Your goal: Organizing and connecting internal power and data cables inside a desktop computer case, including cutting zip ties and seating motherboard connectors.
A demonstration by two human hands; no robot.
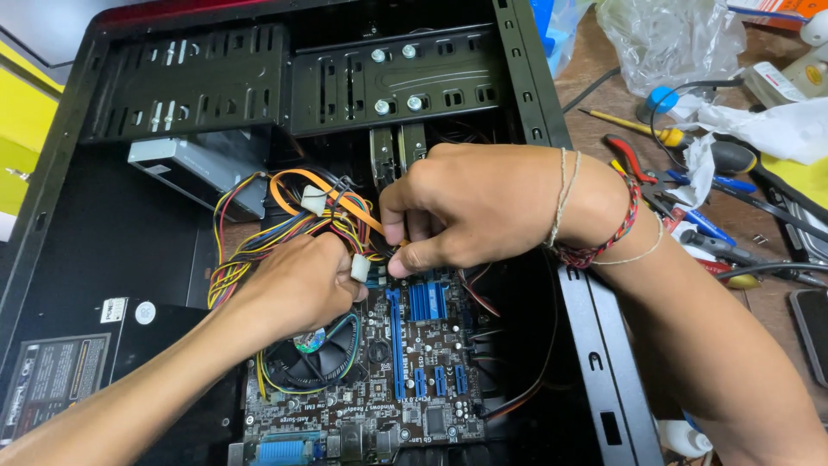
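Left hand grips a white plug; right hand pinches a wire. Steady both, pull gently above the board.

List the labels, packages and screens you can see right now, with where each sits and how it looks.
Power supply label: bottom left in the case, grey rectangle with small print.
White stickers: on the power supply top, one square, one round.
Plastic bag: top right on the desk, clear and crumpled.
Box: top right corner, orange and white.
Phone: right edge, dark screen, blank.
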